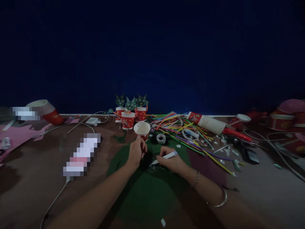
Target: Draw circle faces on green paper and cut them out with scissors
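Note:
My right hand (172,161) grips a white marker (165,157) with its tip down on a dark green paper sheet (147,194), near small drawn shapes. My left hand (137,152) rests curled on the green sheet just left of the marker tip, fingers pressed together; what they pinch, if anything, is hidden. A red paper cup (142,129) with a white inside stands right behind my left hand. A roll of clear tape (161,138) lies between the cup and the straws.
Three red cups with green cat-face toppers (130,111) stand at the back. A heap of coloured straws (188,132), a lying stack of cups (207,122), red-handled scissors (235,135) and paper scraps fill the right. Cables, a charger (92,121) and pink paper (16,135) lie left.

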`<move>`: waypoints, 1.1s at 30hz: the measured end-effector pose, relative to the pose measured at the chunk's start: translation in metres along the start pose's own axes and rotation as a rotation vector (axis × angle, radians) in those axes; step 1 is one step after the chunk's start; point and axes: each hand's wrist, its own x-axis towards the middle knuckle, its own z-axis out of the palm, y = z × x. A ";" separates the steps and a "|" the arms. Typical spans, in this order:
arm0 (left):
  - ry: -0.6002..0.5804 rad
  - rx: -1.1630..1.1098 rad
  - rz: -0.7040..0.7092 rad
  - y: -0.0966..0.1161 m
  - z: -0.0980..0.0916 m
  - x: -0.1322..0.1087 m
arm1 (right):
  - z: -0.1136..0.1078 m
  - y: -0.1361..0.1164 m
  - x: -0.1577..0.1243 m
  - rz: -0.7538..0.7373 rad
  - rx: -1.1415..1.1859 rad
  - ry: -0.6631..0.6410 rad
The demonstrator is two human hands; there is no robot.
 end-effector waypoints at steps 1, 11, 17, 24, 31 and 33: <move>0.000 0.000 -0.001 0.000 0.000 0.000 | 0.000 0.000 0.000 0.001 0.002 0.000; 0.008 0.006 -0.004 0.001 0.001 0.000 | -0.001 0.000 0.000 -0.018 0.041 -0.005; 0.012 0.001 -0.014 0.003 0.001 0.000 | -0.007 0.003 0.006 -0.006 0.263 0.219; 0.011 0.008 -0.021 0.002 0.001 0.000 | -0.007 0.006 0.007 -0.010 0.054 0.143; 0.013 0.005 -0.020 0.003 0.001 0.000 | -0.006 0.007 0.006 -0.023 0.018 0.104; 0.012 0.003 -0.016 0.003 0.002 -0.001 | -0.006 0.006 0.006 -0.017 0.020 0.097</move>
